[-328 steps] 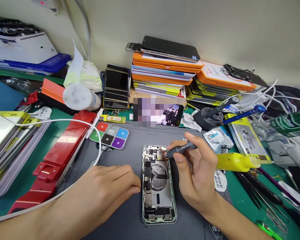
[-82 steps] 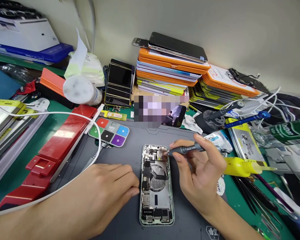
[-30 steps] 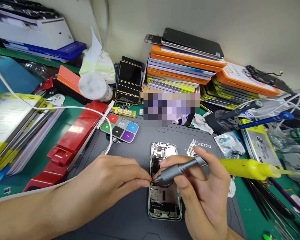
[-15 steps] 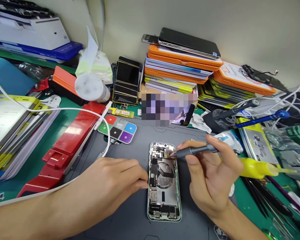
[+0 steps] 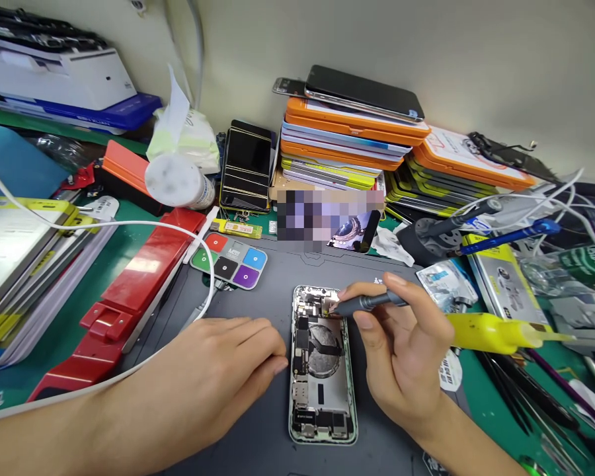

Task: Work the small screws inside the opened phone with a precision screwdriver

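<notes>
An opened phone (image 5: 327, 391) with a pale green frame lies on the dark grey work mat (image 5: 258, 423), its inner parts exposed. My right hand (image 5: 409, 354) grips a slim grey screwdriver (image 5: 371, 302) between thumb and fingers. Its tip is at the upper right of the phone's interior, by the camera area; the exact contact point is too small to make out. Just left of the phone, my left hand (image 5: 228, 370) rests with fingers curled and pressed together, a narrow gap from the frame. No object shows in it.
Behind the phone are a colourful screw pad (image 5: 231, 260) and a lit phone screen (image 5: 354, 231), partly pixelated. A white cable (image 5: 211, 271) runs past my left arm. A yellow bottle (image 5: 490, 332) and tweezers (image 5: 506, 390) are at right, a red tool (image 5: 143, 277) at left.
My left hand's fingertips have drawn slightly away from the phone's left edge. The screwdriver stays at the phone's upper right, its handle a little lower in my right hand. The view has shifted slightly.
</notes>
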`<state>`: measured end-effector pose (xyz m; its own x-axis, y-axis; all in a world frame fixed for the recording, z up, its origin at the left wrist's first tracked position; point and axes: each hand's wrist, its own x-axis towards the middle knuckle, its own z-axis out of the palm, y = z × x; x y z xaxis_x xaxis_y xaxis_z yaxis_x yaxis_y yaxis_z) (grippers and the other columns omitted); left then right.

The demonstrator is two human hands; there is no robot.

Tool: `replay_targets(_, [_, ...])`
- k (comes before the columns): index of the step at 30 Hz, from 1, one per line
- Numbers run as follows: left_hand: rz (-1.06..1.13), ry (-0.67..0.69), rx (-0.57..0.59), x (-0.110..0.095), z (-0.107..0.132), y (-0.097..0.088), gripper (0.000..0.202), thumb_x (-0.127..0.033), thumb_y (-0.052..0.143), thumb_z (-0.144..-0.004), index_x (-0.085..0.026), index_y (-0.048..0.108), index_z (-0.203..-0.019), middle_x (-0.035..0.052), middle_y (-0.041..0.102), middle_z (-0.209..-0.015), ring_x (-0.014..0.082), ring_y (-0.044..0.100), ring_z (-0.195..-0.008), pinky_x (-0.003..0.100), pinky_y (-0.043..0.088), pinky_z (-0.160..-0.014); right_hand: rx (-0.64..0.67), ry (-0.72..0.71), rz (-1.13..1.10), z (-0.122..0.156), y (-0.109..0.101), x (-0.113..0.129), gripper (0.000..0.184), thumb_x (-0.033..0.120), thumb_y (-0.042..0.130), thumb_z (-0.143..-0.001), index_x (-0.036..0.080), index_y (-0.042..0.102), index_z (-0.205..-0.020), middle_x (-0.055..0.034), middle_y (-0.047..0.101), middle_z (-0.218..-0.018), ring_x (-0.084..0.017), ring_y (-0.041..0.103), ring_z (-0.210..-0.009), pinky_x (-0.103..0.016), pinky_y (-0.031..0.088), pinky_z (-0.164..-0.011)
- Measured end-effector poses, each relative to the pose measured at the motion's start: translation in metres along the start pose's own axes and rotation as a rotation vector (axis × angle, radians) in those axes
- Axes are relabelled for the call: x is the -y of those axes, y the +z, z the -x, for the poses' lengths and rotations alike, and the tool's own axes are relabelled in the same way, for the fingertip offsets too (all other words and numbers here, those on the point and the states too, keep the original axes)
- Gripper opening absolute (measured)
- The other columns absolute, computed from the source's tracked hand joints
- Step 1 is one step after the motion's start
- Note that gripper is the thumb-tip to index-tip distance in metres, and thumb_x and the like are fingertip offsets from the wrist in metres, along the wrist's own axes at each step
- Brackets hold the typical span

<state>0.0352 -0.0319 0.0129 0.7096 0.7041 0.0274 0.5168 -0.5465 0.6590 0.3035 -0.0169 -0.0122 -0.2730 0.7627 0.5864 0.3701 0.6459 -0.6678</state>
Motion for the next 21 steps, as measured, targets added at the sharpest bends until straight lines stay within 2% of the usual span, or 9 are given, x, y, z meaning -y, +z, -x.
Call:
replay_targets(4, [-0.005, 0.008, -0.013, 0.0008, -0.0004, 0.0014, 0.022, -0.016, 0.042, -0.116, -0.025, 0.057, -0.101, -0.0039, 0.066, -0.091, 0.0172, 0.064, -0.077, 0.033, 0.044, -0.069, 0.011, -0.034, 0.030, 0.0024, -0.0015, -0.0006, 0.076, -0.006, 0.056, -0.100, 0.028, 0.037, -0.166, -0.0080, 0.069, -0.120, -0.019, 0.073, -0.100, -0.038, 0.069, -0.084])
replay_targets(11, [-0.035, 0.027, -0.033, 0.0023, 0.0007, 0.0050, 0.022, -0.019, 0.044, -0.116, -0.025, 0.057, -0.100, -0.0038, 0.066, -0.088, 0.0176, 0.064, -0.074, 0.033, 0.044, -0.068, 0.056, -0.067, 0.084, 0.0063, -0.0041, -0.0020, 0.083, -0.007, 0.059, -0.098, 0.033, 0.037, -0.167, -0.0103, 0.071, -0.130, -0.024, 0.075, -0.113, -0.042, 0.070, -0.085])
replay_targets(21, [-0.077, 0.034, -0.006, 0.0013, -0.0001, 0.0033, 0.026, -0.020, 0.041, -0.118, -0.024, 0.058, -0.099, -0.0031, 0.066, -0.088, 0.0183, 0.063, -0.074, 0.034, 0.044, -0.068, 0.078, -0.059, 0.028, 0.0039, -0.0047, -0.0032, 0.079, -0.004, 0.053, -0.101, 0.029, 0.033, -0.169, -0.0105, 0.071, -0.129, -0.023, 0.075, -0.112, -0.044, 0.069, -0.092])
